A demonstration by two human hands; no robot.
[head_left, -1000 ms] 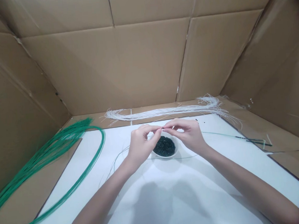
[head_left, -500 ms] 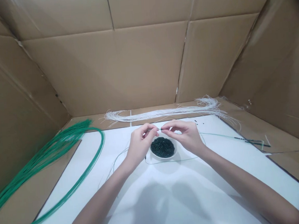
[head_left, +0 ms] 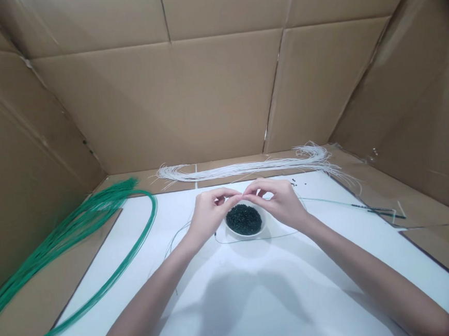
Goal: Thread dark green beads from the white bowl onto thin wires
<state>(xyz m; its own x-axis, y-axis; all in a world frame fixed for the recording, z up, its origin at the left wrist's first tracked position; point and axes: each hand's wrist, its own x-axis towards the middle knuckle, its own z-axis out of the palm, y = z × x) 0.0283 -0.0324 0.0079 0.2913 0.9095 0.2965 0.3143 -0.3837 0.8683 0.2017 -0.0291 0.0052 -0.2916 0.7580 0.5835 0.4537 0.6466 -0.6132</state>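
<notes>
My left hand [head_left: 212, 215] and my right hand [head_left: 276, 201] are raised over a small white bowl [head_left: 230, 230], their fingertips meeting just above its far rim. Both hands pinch a very thin wire [head_left: 253, 238] at one point, though the fingers hide the exact spot. The wire curves down in front of the bowl and runs out to both sides. Dark green beads [head_left: 244, 220] fill the bowl. Several dark beads sit on the wire's right stretch [head_left: 375, 211].
A white sheet [head_left: 296, 292] lies under the bowl on a cardboard base. A bundle of white strands [head_left: 244, 169] lies along the back, and a looped green wire bundle [head_left: 96, 214] lies at left. Cardboard walls [head_left: 165, 100] surround the area. Several loose beads [head_left: 299, 182] lie near the back edge.
My fingertips have closed from a small gap to touching above the bowl. The thin wire's curve in front of the bowl has shifted slightly.
</notes>
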